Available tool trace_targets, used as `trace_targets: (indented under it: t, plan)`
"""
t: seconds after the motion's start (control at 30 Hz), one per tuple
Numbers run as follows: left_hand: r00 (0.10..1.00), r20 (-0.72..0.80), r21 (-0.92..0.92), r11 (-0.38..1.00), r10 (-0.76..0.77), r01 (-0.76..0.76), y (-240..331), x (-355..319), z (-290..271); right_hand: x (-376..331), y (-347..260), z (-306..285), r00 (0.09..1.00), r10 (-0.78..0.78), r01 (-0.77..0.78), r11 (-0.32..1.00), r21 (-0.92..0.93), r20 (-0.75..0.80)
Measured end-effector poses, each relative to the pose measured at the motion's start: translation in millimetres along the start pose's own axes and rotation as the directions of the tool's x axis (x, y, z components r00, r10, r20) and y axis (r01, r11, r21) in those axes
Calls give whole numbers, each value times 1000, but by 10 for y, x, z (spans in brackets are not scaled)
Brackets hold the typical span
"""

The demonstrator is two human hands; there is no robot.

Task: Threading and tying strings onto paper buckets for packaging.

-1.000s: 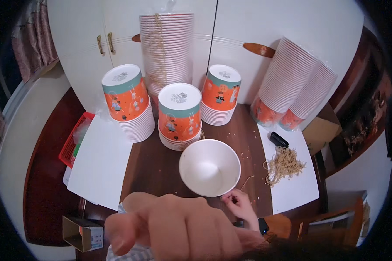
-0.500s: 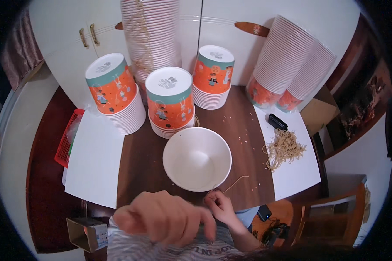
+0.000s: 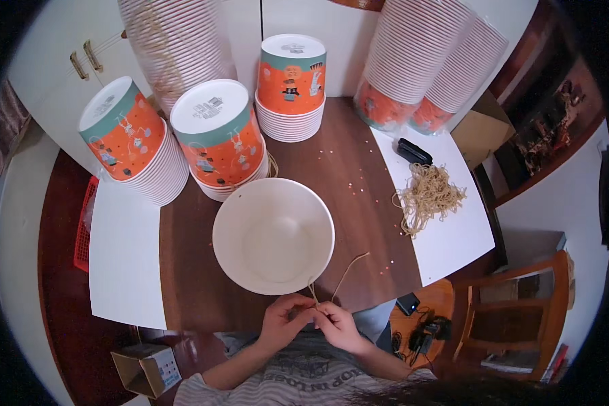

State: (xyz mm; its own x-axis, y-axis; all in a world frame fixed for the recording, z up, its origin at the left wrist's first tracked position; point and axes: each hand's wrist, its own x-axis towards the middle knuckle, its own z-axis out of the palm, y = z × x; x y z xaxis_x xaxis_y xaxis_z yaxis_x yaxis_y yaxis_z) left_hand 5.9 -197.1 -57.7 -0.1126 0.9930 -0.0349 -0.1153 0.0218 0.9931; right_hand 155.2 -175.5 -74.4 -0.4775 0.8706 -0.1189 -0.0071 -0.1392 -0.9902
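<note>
A large white paper tub (image 3: 274,237) stands mouth up near the table's front edge, with a small dark hole high on its far-left inner wall. Just in front of its near rim, my left hand (image 3: 285,322) and my right hand (image 3: 337,327) meet, fingertips pinched together. Between them is a thin tan cord (image 3: 348,276); one length loops up to the rim, and a loose end trails right over the tabletop. What the fingertips do to the cord is partly hidden by the fingers.
Upside-down stacks of orange-and-green tubs (image 3: 216,139) stand behind, with tall wrapped stacks (image 3: 419,61) at the back. A tangled heap of tan cords (image 3: 431,196) and a black object (image 3: 414,151) lie at right on the table's white side. Small bits dot the brown tabletop (image 3: 345,203).
My left hand, raised and blurred before, has come down to join my right hand at the cord. The view has shifted, so the tubs appear farther left.
</note>
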Motion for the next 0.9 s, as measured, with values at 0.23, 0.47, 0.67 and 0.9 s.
trace_targets:
  t: [0.23, 0.47, 0.67, 0.9]
  plan:
    - [999, 14, 100, 995, 30, -31, 93, 39, 114, 2, -132, -5, 985, -169, 148, 942, -300, -46]
    - [986, -7, -154, 975, -164, 161, 75, 33, 161, 16, -130, -91, 927, -374, 326, 754, -571, 36]
    - [961, 39, -413, 871, -275, 266, -6, 9, 160, -7, -221, -153, 913, -379, 394, 732, -556, 148]
    - [956, 16, -580, 776, -294, 248, -23, 50, 178, -106, -167, -204, 912, -282, 410, 608, -680, 297]
